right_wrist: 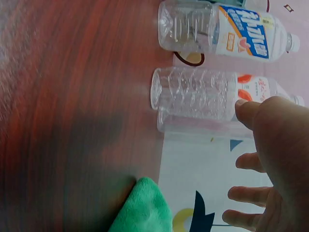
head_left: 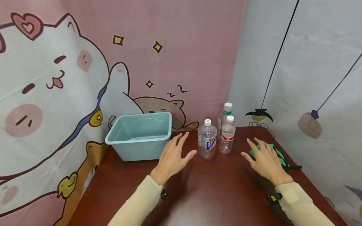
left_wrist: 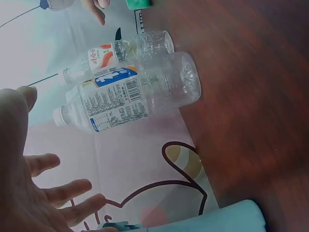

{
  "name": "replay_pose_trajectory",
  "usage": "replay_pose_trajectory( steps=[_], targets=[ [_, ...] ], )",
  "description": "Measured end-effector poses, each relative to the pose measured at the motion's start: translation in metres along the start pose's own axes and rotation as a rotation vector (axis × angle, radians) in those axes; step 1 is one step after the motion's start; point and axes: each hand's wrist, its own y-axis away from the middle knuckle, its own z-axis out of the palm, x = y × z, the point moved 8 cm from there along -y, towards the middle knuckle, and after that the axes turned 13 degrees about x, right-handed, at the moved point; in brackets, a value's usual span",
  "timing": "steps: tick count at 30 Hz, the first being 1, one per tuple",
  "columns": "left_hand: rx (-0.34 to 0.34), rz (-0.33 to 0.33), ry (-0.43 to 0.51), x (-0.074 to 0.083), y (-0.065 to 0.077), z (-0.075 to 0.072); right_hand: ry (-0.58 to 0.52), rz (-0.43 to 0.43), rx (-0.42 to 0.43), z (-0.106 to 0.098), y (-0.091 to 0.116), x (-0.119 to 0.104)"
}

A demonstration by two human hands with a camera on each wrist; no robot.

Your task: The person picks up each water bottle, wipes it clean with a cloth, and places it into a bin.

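Observation:
My left hand [head_left: 173,159] hovers over the table with fingers spread, between the light blue basin [head_left: 137,150] and a clear bottle with a blue and white label [head_left: 207,142]. It holds nothing. On the other side, my right hand [head_left: 264,160] is also spread and holds nothing, above or just before a green cloth item [head_left: 278,153] with a dark cord. Between the hands stand the bottles: the blue-labelled one, a clear bottle with a red and white label [head_left: 227,136], and a green-labelled bottle [head_left: 227,110] partly hidden behind it. All have white caps.
The dark red-brown table [head_left: 210,194] meets a printed cloth backdrop [head_left: 181,47] behind and a pale one [head_left: 311,78] along the right. The basin stands upright near the back left, and its visible inside shows no contents.

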Motion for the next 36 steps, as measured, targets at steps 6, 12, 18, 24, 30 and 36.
replay_pose_trajectory(
  steps=[6, 12, 18, 24, 30, 36],
  targets=[
    [0.082, 0.051, 0.022, 0.009, -0.022, -0.002, 0.000, 0.022, 0.013, -0.002, -0.005, 0.014],
    [0.091, 0.048, 0.061, 0.017, -0.040, 0.001, 0.003, 0.076, -0.020, -0.001, -0.011, 0.029],
    [0.058, 0.036, 0.080, 0.027, -0.059, 0.007, 0.029, 0.153, -0.129, 0.009, -0.017, 0.060],
    [0.042, 0.025, 0.127, 0.038, -0.076, 0.013, 0.056, 0.217, -0.227, 0.017, -0.021, 0.090],
    [0.040, 0.046, 0.142, 0.049, -0.088, 0.018, 0.031, 0.252, -0.314, 0.029, -0.021, 0.106],
    [0.003, 0.057, 0.154, 0.058, -0.097, 0.029, 0.005, 0.284, -0.379, 0.045, -0.017, 0.117]
  ],
)
